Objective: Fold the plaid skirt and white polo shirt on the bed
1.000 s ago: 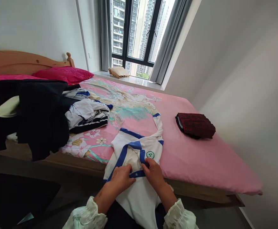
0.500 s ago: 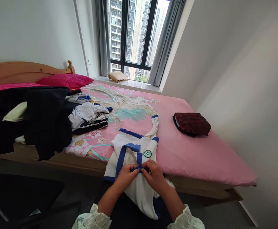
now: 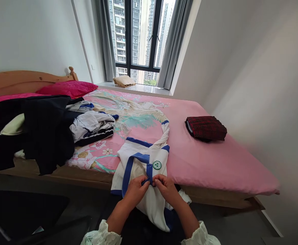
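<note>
Shirt [image 3: 138, 168], white with blue trim: front part lies on the bed [image 3: 197, 163], the rest hangs over the near edge toward the person. One sleeve [image 3: 165, 132] lies twisted up the bed.

Both hands are nearly together, fingers narrow. Left hand [image 3: 136, 191] pinches the blue front strip [image 3: 149, 170]; right hand [image 3: 166, 189] pinches cloth at the same spot, just below the round green badge [image 3: 157, 165]. Fingertips cover the pinch point, so can't tell how a button sits there, if there is one.

Handling, my read: light, soft, limp knit. No stiffness in the body; it drapes and bunches. Strip and blue collar [image 3: 129, 170] look firmer, so they're the best place to hold. Low slip risk in a fingertip pinch, nothing fragile beyond stitching. Hanging part could drag the rest off the edge. For moving the whole thing, I'd take both shoulders, not the loose sleeve.
</note>
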Demonstrator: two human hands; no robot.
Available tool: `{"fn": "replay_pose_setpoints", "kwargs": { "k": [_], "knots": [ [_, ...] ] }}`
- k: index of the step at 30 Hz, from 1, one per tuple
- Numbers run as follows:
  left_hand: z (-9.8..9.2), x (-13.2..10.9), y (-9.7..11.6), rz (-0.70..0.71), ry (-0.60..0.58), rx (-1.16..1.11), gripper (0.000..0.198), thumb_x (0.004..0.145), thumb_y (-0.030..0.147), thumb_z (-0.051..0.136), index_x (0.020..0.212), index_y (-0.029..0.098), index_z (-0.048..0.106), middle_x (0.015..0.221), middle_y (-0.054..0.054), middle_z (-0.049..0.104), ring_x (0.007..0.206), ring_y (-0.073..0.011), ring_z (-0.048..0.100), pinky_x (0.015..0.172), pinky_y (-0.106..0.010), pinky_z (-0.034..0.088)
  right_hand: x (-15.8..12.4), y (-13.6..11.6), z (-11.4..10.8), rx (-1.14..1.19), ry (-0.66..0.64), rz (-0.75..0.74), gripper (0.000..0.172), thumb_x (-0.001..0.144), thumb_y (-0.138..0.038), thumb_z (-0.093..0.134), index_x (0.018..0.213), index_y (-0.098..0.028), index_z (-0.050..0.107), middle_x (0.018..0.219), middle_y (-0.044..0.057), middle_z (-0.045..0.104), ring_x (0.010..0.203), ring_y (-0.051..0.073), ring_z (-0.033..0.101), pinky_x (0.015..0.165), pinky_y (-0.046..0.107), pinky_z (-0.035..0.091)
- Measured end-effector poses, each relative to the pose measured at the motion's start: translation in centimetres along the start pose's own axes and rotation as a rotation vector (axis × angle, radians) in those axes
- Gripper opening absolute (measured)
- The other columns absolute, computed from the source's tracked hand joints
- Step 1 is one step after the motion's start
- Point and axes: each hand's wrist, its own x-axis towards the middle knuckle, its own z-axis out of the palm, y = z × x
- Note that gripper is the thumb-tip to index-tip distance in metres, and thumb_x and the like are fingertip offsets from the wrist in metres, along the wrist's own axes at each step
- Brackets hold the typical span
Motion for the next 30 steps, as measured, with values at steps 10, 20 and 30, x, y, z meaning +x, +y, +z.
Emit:
{"fn": "replay_pose_setpoints", "kwargs": {
  "k": [10,20,30],
  "knots": [
    [0.5,0.7,-0.1,-0.214,-0.122,-0.246,0.022,0.064,0.037,0.057,0.057,0.019,0.047,0.051,0.006,0.038,0.051,-0.0088,0.034,0.051,-0.025,0.027,0.5,-1.0,-0.4,-0.265,0.001,0.008,0.007,0.070,-0.020,0.055,0.069,-0.016,0.060,0.064,-0.002,0.060,0.058,0.011,0.052,0.055,0.021,0.038],
    [1.1,0.7,-0.7,-0.327,-0.059,-0.346,0.025,0.065,0.036,0.054,0.054,0.021,0.038,0.049,0.007,0.033,0.046,-0.0067,0.027,0.046,-0.024,0.020,-0.7,-2.1,0.7,-0.587,0.087,-0.185,0.008,0.073,-0.016,0.050,0.072,-0.019,0.058,0.073,0.003,0.060,0.073,0.016,0.055,0.068,0.026,0.039],
    [0.0,0.1,-0.1,-0.010,-0.041,-0.082,0.019,0.069,0.035,0.059,0.060,0.018,0.059,0.063,0.001,0.055,0.067,-0.0140,0.048,0.066,-0.027,0.035,0.7,-0.8,-0.2,0.029,-0.120,0.374,0.015,0.067,-0.035,0.046,0.064,-0.020,0.045,0.045,-0.008,0.035,0.038,0.007,0.033,0.041,0.022,0.030]
  ]
}}
